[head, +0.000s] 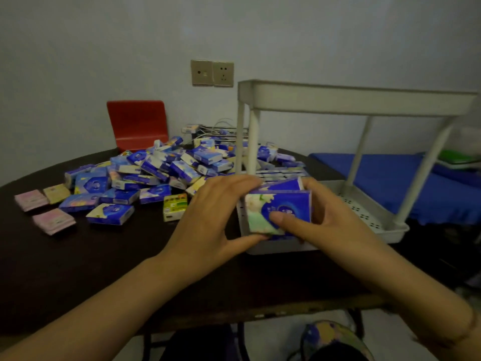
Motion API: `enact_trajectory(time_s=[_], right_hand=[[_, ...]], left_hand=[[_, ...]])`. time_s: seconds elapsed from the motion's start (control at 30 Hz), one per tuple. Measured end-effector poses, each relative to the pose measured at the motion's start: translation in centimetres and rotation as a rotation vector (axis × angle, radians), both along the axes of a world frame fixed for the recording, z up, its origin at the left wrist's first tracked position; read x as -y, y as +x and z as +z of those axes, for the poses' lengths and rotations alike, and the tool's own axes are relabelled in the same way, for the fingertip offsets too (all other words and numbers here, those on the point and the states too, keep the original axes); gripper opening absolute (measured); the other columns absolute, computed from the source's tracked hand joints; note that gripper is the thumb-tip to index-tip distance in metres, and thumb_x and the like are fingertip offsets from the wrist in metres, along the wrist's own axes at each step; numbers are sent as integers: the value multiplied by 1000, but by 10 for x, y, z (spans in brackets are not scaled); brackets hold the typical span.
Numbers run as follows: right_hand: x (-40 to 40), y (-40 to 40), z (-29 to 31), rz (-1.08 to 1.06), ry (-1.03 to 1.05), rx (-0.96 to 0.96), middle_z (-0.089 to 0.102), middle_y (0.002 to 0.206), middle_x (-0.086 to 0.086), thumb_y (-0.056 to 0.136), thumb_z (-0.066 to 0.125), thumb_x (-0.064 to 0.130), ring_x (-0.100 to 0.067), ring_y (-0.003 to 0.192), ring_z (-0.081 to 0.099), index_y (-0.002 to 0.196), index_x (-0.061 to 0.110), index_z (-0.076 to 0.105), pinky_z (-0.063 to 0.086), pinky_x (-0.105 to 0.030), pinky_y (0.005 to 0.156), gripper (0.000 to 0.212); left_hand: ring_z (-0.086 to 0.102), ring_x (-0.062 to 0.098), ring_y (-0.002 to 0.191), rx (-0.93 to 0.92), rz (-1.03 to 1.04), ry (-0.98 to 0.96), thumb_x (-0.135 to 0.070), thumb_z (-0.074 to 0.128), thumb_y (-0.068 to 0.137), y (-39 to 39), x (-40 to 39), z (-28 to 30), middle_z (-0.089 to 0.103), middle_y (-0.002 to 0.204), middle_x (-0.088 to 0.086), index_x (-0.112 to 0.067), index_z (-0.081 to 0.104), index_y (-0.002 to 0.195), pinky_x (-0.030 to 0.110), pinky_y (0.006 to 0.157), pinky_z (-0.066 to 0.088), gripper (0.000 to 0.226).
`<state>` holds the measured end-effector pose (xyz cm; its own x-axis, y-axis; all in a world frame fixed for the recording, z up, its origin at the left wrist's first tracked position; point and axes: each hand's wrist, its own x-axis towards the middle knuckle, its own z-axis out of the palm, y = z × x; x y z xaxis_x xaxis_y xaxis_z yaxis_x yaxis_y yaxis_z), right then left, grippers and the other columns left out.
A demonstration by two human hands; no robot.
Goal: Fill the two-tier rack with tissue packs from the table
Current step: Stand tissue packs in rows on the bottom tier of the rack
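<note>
Both your hands hold a blue-and-white plastic-wrapped tissue pack at the near left corner of the white plastic two-tier rack — left hand clasping its left end, right hand gripping the right, thumb across the front. More packs lie heaped on the dark round table.

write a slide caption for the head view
Both hands hold blue tissue packs over the rack's lower tier.

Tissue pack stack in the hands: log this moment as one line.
left hand: holds tissue pack stack | right hand: holds same stack | place: at lower tier of white rack | pile: on table
</note>
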<state>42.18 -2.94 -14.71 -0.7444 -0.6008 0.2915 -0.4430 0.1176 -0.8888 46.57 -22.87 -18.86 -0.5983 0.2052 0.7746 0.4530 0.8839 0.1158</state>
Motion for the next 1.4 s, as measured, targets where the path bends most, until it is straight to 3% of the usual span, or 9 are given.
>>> enact_trajectory(time_s=[0.13, 0.27, 0.37, 0.6, 0.67, 0.77, 0.93, 1.2, 1.4], right_hand=[[-50, -31, 14, -51, 87, -4, 70, 83, 25, 65, 69, 33, 6, 79, 67, 103, 35, 53, 51, -11, 56, 41], [-88, -75, 17, -93, 382, -45, 67, 106, 7, 65, 74, 35, -9, 94, 68, 108, 32, 49, 59, -33, 75, 50], [-92, -97, 16, -85, 574, -147, 60, 112, 10, 72, 74, 30, -7, 98, 63, 106, 36, 46, 57, -31, 78, 45], [-61, -117, 0, -31, 767, -402, 46, 131, 12, 84, 66, 29, -3, 111, 48, 125, 39, 37, 52, -21, 80, 51], [-57, -118, -8, -39, 790, -520, 37, 145, 10, 87, 63, 31, -1, 123, 38, 138, 36, 31, 46, -24, 96, 60], [-56, -118, -20, -35, 967, -695, 4, 158, 11, 90, 53, 44, -7, 144, 6, 148, 37, 10, 20, -36, 118, 72], [-49, -110, -29, -23, 1145, -701, -23, 155, 8, 94, 39, 50, -9, 142, -22, 146, 36, -18, -8, -43, 118, 79], [-49, -101, -32, -94, 1090, -746, -16, 158, 4, 89, 45, 50, -9, 143, -17, 149, 29, -13, -7, -39, 118, 87], [-36, -57, -13, -200, 727, -764, 31, 149, 12, 88, 52, 30, -4, 134, 29, 140, 33, 32, 24, -22, 108, 55]], left_hand=[[41, 3, 117, -7, 38, 107, -55, 71, 71, -17, -14, -14, 42, 127, -11, -23, 42, 129, 24, 100, 39, 73], [41, 0, 104, 21, 80, 236, -56, 73, 64, -31, -16, -33, 36, 114, -15, -22, 40, 116, 11, 87, 39, 70], [41, 1, 103, 16, 100, 319, -53, 76, 59, -42, -19, -45, 33, 114, -11, -26, 34, 111, 6, 85, 39, 72], [32, 5, 135, 369, -19, 675, -63, 81, 51, -64, -8, -67, 21, 149, -19, -43, 11, 140, 30, 109, 35, 115], [35, -5, 132, 529, -109, 747, -58, 82, 55, -65, -9, -67, 32, 145, -24, -50, 21, 138, 31, 109, 38, 103], [45, -22, 112, 612, -178, 784, -41, 75, 62, -64, -16, -64, 43, 127, -32, -54, 32, 120, 7, 94, 42, 73], [44, -23, 112, 625, -190, 808, -40, 73, 65, -64, -18, -64, 42, 130, -28, -49, 31, 125, -1, 85, 40, 73], [42, -4, 127, 596, -145, 732, -60, 75, 64, -62, -16, -64, 43, 139, -19, -39, 37, 135, 30, 108, 40, 84], [42, -5, 127, 611, -164, 790, -50, 75, 65, -57, -11, -60, 43, 141, -20, -41, 29, 141, 30, 106, 42, 90]])
